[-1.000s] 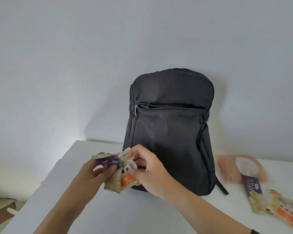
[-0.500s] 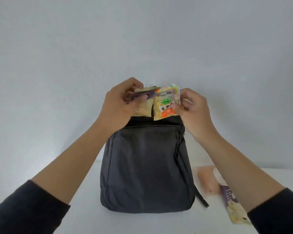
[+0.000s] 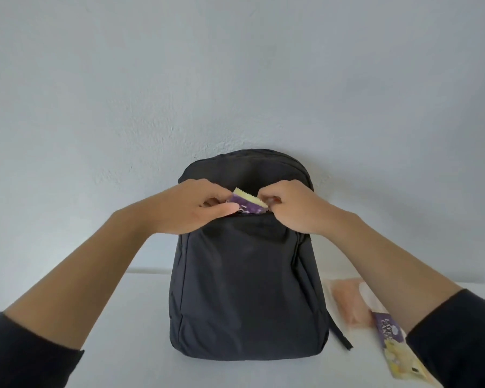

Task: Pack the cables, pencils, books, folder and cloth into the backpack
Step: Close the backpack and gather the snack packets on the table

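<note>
Purple packet (image 3: 245,205) lowered half into backpack (image 3: 247,289) pocket, pinched by left hand (image 3: 196,210); right hand (image 3: 289,208), 3 o'clock: grasp indeterminable; insertion nearly done.

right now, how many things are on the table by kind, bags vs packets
dark grey fabric backpack: 1
purple-and-yellow snack packets: 2, one at the backpack's front pocket, pinched by the left hand, one lying on the white table
pale pink plastic packet: 1
total: 4; whatever the right hand holds is hidden
</note>
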Motion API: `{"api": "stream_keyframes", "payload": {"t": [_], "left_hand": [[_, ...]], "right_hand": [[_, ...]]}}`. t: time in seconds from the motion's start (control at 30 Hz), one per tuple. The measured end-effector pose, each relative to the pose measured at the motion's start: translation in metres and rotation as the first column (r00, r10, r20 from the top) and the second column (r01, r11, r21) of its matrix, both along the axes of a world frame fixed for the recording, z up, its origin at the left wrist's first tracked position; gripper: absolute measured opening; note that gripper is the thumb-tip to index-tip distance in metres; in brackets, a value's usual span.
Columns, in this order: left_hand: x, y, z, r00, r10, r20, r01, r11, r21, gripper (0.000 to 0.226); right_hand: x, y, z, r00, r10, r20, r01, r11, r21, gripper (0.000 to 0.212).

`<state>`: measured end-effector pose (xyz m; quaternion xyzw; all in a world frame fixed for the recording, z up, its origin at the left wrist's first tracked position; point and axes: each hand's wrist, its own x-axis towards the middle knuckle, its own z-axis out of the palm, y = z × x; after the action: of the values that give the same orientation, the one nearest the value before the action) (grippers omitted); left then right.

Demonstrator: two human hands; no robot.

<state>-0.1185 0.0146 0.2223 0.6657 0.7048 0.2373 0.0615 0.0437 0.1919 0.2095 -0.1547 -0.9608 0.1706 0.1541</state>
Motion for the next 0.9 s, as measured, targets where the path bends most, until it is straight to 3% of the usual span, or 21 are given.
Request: {"api": "stream_keyframes", "payload": {"t": [0.1, 0.2, 0.37, 0.47, 0.53, 0.67, 0.8, 0.9], "left_hand": [[0.004, -0.006, -0.006, 0.992, 0.053, 0.117, -0.073, 0.981, 0.178, 0.025], [0.005, -0.007, -0.022, 0.988, 0.089, 0.126, -0.128, 0.929, 0.346, 0.037], [0.020, 0.000, -0.036, 0.977, 0.009, -0.215, 0.014, 0.994, 0.104, 0.029], [0.023, 0.005, -0.039, 0.981, 0.011, -0.192, 0.003, 0.997, 0.072, 0.029], [0.020, 0.007, -0.042, 0.985, 0.032, -0.169, -0.010, 0.991, 0.133, 0.027], [0.022, 0.011, -0.051, 0.983, 0.065, -0.171, 0.006, 0.923, 0.384, 0.016], [0.034, 0.003, -0.054, 0.983, 0.101, -0.156, -0.007, 0.859, 0.511, 0.008], [0.051, -0.016, -0.061, 0.987, 0.097, -0.124, -0.007, 0.812, 0.584, 0.007]], "right_hand": [[-0.001, -0.003, -0.012, 0.975, -0.002, -0.221, 0.019, 0.997, 0.076, 0.021], [0.010, -0.011, -0.023, 0.931, -0.047, -0.362, 0.046, 0.999, -0.011, 0.022], [0.027, -0.023, -0.023, 0.999, -0.035, 0.007, 0.036, 0.984, -0.175, 0.033], [0.037, -0.027, -0.022, 0.999, -0.038, -0.032, 0.029, 0.972, -0.232, 0.029], [0.042, -0.027, -0.026, 0.984, -0.042, -0.172, 0.003, 0.975, -0.223, 0.023], [0.049, -0.026, -0.044, 0.995, -0.005, -0.102, 0.005, 1.000, 0.002, 0.012], [0.063, -0.032, -0.054, 0.914, -0.061, -0.401, 0.060, 0.998, -0.015, 0.015], [0.085, -0.049, -0.070, 0.838, -0.135, -0.529, 0.015, 0.974, -0.226, 0.027]]}}
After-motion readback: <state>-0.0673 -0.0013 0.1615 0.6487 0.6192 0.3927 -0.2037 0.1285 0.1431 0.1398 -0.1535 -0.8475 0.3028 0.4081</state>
